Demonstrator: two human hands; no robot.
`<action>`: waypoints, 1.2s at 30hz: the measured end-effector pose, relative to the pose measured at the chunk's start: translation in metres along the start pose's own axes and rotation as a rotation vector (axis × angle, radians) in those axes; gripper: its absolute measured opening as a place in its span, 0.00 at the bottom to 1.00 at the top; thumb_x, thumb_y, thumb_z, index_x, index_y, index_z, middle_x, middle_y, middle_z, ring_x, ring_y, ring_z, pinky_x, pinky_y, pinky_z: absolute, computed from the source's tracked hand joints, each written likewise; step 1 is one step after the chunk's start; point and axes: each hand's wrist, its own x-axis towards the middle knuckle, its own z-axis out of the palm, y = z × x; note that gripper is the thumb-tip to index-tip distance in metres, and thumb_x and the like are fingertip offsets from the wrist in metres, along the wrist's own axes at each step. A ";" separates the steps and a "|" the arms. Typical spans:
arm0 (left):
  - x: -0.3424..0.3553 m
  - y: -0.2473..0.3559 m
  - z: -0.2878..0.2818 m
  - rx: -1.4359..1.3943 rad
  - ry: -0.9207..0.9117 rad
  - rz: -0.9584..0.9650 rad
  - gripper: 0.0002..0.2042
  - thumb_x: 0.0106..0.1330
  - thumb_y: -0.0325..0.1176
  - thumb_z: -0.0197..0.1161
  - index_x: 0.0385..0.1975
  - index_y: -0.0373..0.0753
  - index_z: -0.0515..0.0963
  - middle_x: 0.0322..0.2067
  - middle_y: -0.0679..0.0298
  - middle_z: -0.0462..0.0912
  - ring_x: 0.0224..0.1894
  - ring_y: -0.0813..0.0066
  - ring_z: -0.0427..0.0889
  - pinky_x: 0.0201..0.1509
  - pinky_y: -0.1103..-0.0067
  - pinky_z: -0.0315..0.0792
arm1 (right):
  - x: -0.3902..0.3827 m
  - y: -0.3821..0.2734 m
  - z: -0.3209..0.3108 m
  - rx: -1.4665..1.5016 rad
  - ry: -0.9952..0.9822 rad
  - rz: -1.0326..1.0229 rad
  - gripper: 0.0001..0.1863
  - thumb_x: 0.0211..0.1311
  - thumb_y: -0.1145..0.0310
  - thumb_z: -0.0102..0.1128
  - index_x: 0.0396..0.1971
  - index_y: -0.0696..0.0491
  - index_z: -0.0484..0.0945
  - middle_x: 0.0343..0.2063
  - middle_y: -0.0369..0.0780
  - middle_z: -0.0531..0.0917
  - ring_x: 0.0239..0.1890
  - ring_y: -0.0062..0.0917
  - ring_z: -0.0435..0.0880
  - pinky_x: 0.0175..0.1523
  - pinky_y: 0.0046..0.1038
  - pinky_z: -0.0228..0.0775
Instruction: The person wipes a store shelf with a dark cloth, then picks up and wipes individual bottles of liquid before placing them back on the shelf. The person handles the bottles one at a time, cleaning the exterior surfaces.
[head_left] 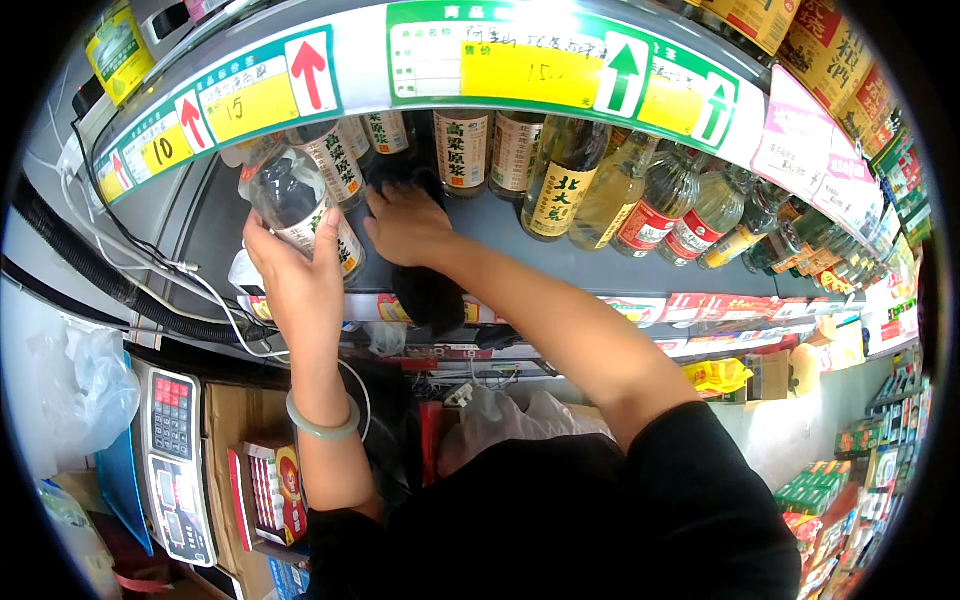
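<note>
My left hand is wrapped round a clear glass bottle with a white label, tilted at the left end of the grey shelf. Farther right, my right hand presses a black cloth onto the shelf surface. Part of that cloth shows beyond my fingers, and another part hangs over the shelf's front edge. Behind my hands stand more clear bottles with pale labels, among them an upright bottle. A yellow-labelled bottle stands to the right of my right hand.
Red-labelled bottles continue rightward along the shelf. A price strip curves across above them. Cables hang at the left. Below are a weighing scale, an open carton of small packs and a plastic bag.
</note>
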 end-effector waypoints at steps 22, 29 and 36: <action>-0.039 0.075 0.066 -0.501 -0.177 0.111 0.30 0.61 0.33 0.65 0.59 0.31 0.57 0.55 0.50 0.65 0.58 0.61 0.68 0.60 0.67 0.66 | -0.163 0.029 -0.042 -0.166 0.317 0.013 0.27 0.66 0.54 0.50 0.49 0.66 0.74 0.51 0.58 0.76 0.56 0.48 0.74 0.62 0.37 0.65; 0.024 0.059 0.140 -0.073 -0.220 0.235 0.30 0.62 0.48 0.62 0.48 0.24 0.63 0.48 0.37 0.70 0.48 0.40 0.74 0.50 0.58 0.71 | -0.162 0.023 -0.033 -0.091 0.415 0.010 0.23 0.66 0.58 0.50 0.50 0.64 0.75 0.51 0.57 0.77 0.57 0.47 0.73 0.62 0.37 0.64; 0.008 0.069 0.116 0.195 -0.262 0.035 0.34 0.65 0.48 0.58 0.53 0.18 0.60 0.49 0.30 0.69 0.51 0.38 0.73 0.50 0.59 0.71 | -0.150 0.032 -0.030 0.013 0.483 0.061 0.25 0.67 0.61 0.47 0.56 0.64 0.68 0.53 0.58 0.74 0.58 0.48 0.72 0.62 0.38 0.64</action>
